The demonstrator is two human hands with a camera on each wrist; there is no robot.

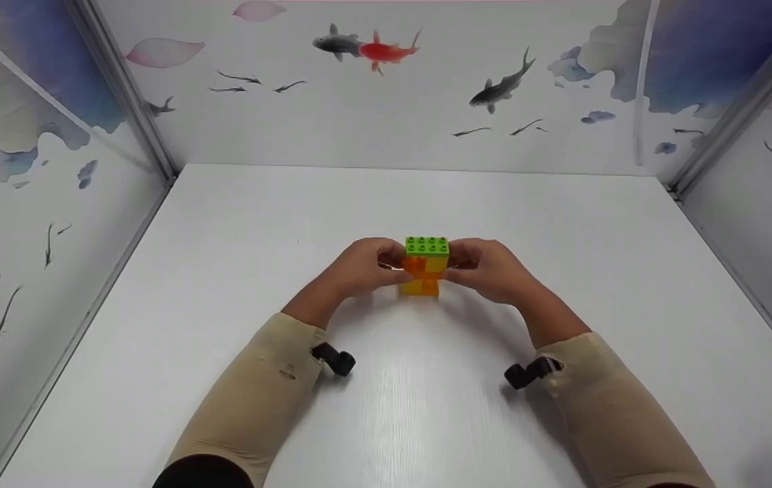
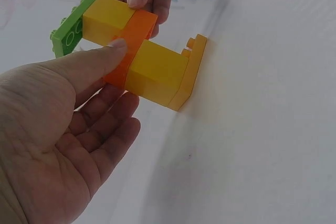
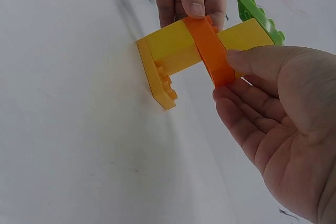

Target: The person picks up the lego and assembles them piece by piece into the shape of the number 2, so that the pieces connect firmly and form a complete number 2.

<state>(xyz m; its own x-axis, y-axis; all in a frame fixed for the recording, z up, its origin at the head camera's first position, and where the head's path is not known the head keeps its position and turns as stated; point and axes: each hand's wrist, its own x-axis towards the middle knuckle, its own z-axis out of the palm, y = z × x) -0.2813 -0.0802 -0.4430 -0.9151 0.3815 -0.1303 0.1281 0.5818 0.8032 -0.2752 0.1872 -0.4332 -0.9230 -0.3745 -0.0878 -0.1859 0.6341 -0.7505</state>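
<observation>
A small stack of toy building bricks (image 1: 424, 266) stands between the two hands in the head view. Its top is a green studded plate (image 1: 427, 245). Below come a yellow brick (image 2: 107, 19), an orange brick (image 3: 210, 51), another yellow brick (image 2: 157, 65) and a thin yellow-orange plate (image 3: 153, 77) at the bottom. My left hand (image 1: 369, 266) holds the stack from the left, thumb on the orange brick. From the other side my right hand (image 1: 491, 269) pinches it, its thumb also at the orange brick. Some fingers behind the stack are hidden.
A white table (image 1: 386, 407) lies under both arms. White panels painted with fish and petals (image 1: 386, 102) rise at the back and sides, joined by metal corner posts (image 1: 135, 102). A black wrist camera (image 1: 335, 359) sticks out from the left sleeve, another (image 1: 528, 373) from the right.
</observation>
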